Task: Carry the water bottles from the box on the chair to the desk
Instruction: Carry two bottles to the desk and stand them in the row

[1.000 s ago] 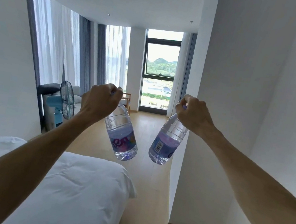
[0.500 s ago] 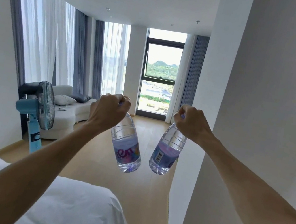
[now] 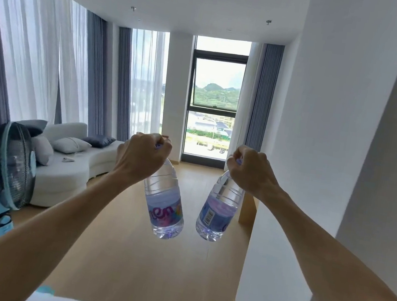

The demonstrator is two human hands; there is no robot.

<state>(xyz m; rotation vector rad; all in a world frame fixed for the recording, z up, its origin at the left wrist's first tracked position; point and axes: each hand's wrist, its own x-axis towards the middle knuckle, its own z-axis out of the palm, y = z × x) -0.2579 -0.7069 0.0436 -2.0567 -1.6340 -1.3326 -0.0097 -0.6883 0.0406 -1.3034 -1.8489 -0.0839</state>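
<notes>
left bottle [image 3: 165, 204] hanging under left hand [image 3: 140, 159], right bottle [image 3: 219, 211] under right hand [image 3: 250, 173]

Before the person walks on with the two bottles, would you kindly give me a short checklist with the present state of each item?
1. Left hand grips the left bottle at its cap end: ok.
2. Right hand grips the right bottle at its cap end: ok.
3. Bottles hang apart, not touching: ok.
4. Wooden floor ahead free of obstacles: ok.
5. Fan stands off to the left of the path: ok.
6. Desk in sight: cannot tell.
</notes>
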